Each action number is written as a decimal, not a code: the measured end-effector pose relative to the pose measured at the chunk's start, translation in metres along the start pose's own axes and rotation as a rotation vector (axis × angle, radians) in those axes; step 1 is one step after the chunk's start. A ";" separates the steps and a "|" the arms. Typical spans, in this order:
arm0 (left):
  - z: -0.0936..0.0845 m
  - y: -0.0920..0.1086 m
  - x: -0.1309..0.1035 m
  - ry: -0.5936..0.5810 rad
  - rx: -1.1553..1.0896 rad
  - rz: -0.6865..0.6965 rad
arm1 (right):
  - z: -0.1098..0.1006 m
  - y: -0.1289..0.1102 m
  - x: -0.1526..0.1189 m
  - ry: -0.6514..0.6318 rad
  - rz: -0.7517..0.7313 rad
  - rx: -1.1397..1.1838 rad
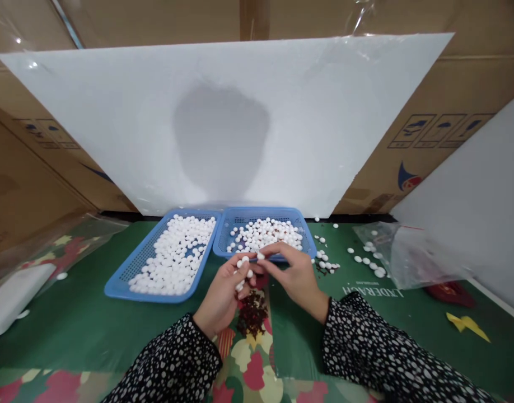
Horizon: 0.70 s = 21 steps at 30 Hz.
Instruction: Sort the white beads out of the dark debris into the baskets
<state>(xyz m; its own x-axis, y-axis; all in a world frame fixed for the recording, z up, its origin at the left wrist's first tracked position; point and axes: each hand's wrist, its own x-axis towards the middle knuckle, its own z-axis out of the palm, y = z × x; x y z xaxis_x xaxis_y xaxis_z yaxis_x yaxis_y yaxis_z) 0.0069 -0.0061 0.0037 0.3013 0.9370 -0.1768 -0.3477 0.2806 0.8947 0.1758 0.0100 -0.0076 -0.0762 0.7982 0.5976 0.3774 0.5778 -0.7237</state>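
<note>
Several small white balls [241, 263] are gathered in the curled fingers of my left hand [224, 291]. Thumb and forefinger of my right hand [294, 275] pinch one white ball [261, 256] just beside the left fingertips. Behind both hands stands a blue basket [307, 235] of white balls, some with reddish-brown specks among them. To its left, a second blue basket [114, 285] holds many clean-looking white balls. Under my hands lies a heap of dark red-brown bits [252, 314] on the patterned sheet. The balls' exact kind cannot be made out.
Loose white balls [366, 261] lie on the green surface at right, near a clear plastic bag [425, 254]. A yellow scrap [467, 324] sits at far right, a white rounded object [19, 296] at far left. A white board [307, 123] and cardboard boxes [442, 112] stand behind.
</note>
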 end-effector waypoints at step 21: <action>-0.013 -0.003 0.001 -0.036 0.108 -0.125 | -0.010 0.013 -0.025 -0.381 -0.053 -0.157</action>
<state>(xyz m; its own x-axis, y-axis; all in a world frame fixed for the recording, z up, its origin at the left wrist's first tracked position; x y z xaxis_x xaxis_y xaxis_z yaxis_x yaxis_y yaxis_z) -0.0036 -0.0035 -0.0048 0.3690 0.8873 -0.2766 -0.2082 0.3689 0.9058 0.1918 -0.0041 -0.0283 -0.4242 0.7911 0.4407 0.4977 0.6102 -0.6163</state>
